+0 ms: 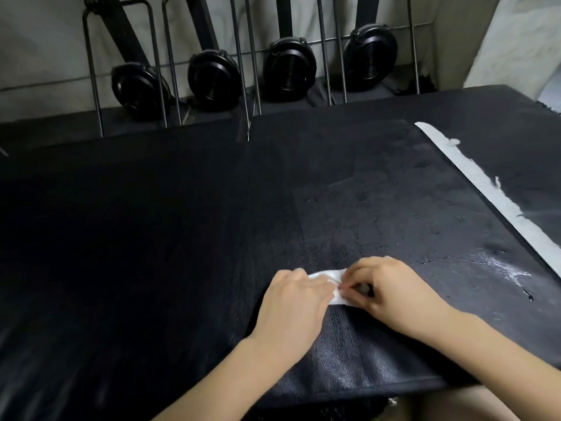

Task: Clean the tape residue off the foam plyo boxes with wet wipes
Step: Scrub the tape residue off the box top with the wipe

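Note:
A black foam plyo box (pixel 349 208) fills the middle of the view, its top wet and shiny near the right. A white wet wipe (pixel 329 276) lies on the box near its front. My left hand (pixel 296 296) rests on the wipe's left part, fingers curled over it. My right hand (pixel 388 290) pinches the wipe's right edge with curled fingers. A long strip of white tape residue (pixel 485 189) runs along the seam at the box's right side, and pale smears (pixel 513 276) show near the right front.
A second black box (pixel 106 238) adjoins on the left and another black surface (pixel 522 138) lies at the right. Behind stand several black round fan-like units (pixel 212 80) in a metal rack (pixel 164 62). White cloth (pixel 513 41) hangs at the back right.

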The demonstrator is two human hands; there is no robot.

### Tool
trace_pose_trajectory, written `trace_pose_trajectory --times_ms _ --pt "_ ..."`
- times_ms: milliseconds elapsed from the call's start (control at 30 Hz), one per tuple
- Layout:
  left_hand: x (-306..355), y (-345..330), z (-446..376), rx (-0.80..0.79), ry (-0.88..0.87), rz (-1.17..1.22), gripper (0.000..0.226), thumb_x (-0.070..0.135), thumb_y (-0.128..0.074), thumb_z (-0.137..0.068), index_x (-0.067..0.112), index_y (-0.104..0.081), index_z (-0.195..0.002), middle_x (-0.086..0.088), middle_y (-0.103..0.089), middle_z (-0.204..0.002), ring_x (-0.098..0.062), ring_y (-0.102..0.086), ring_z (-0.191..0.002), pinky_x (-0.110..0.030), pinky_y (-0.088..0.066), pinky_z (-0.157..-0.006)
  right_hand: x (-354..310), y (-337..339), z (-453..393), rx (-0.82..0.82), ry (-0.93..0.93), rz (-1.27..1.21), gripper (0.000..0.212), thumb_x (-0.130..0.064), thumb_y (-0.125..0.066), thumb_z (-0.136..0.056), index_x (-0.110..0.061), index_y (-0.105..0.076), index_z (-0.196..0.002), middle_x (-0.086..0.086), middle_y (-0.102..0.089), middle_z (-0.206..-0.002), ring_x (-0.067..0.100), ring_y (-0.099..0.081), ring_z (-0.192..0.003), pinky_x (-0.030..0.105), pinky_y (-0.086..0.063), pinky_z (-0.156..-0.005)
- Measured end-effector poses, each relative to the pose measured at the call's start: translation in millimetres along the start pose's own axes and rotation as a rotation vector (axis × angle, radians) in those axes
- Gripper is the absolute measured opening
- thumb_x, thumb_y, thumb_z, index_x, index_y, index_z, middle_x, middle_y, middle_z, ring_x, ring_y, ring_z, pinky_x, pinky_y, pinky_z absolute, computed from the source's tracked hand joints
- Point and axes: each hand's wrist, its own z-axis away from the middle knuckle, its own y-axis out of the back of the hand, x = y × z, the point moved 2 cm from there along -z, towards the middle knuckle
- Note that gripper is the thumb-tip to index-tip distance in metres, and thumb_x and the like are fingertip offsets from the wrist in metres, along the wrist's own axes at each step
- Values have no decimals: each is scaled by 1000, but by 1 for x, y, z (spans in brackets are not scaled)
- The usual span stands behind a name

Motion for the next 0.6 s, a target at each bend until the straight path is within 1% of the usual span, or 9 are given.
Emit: trace_pose_trajectory --times_ms 33,133,200,267,300,367,433,533,600 --pt "-2 0 -5 3 4 -6 8 21 -68 -83 28 -68 -78 11 -58 -69 -16 -49 -63 -37 -50 -64 2 -1 -6 19 5 6 10 -25 -83 -80 -28 -75 -83 -18 -68 -86 1 -61 -76 17 -47 -72" --pt "-17 3 -37 -10 33 -33 21 16 -84 -70 24 -65 -66 7 -49 -57 -18 -47 -54 -31 -47 -55 16 -5 -43 57 -4 20 8 -21 -82 -81 -24 -74 -82 -13 -67 -83 7 -60 -73 24 -49 -68" --pt "-35 3 -67 6 85 -97 21 18 -88 -64 24 -68 -67 7 -46 -51 -18 -43 -49 -26 -38 -52 30 -7 -78 66 -29 23 5 -20 -80 -83 -22 -76 -83 -10 -67 -84 10 -60 -73 25 -47 -67" --pt "-51 3 -91 20 129 -173 13 19 -82 -74 26 -74 -82 5 -44 -55 -19 -34 -54 -27 -31 -56 43 -9 -112 85 -62 15 2 -20 -78 -84 -21 -76 -85 -9 -67 -86 12 -62 -76 26 -47 -69" --pt "-58 3 -102 18 156 -186 14 19 -73 -85 27 -74 -96 3 -46 -63 -19 -35 -61 -29 -30 -61 49 -10 -127 89 -84 10 1 -20 -76 -86 -21 -76 -86 -10 -66 -87 14 -63 -79 28 -48 -70" --pt "-65 4 -117 -90 213 -134 26 20 -53 -100 28 -65 -121 -3 -58 -84 -22 -41 -76 -31 -29 -69 56 -13 -147 82 -134 3 4 -20 -72 -88 -21 -75 -86 -10 -66 -89 15 -63 -83 32 -51 -73" --pt "-68 4 -124 -135 193 -170 29 23 -46 -104 29 -61 -127 -3 -63 -95 -21 -36 -79 -30 -28 -72 57 -15 -154 91 -161 5 7 -20 -69 -89 -20 -74 -84 -9 -67 -89 15 -62 -83 36 -53 -74" --pt "-64 10 -117 -171 160 -146 25 22 -50 -101 28 -67 -119 -1 -56 -84 -20 -38 -75 -30 -28 -68 50 -15 -136 109 -137 43 9 -24 -69 -87 -19 -73 -80 -8 -67 -86 15 -61 -79 31 -49 -71" --pt "-52 14 -101 -79 66 -189 19 20 -71 -83 29 -74 -99 3 -55 -69 -21 -49 -64 -29 -28 -60 43 -12 -114 106 -75 90 9 -28 -72 -84 -21 -72 -78 -9 -65 -81 11 -60 -74 23 -41 -66"
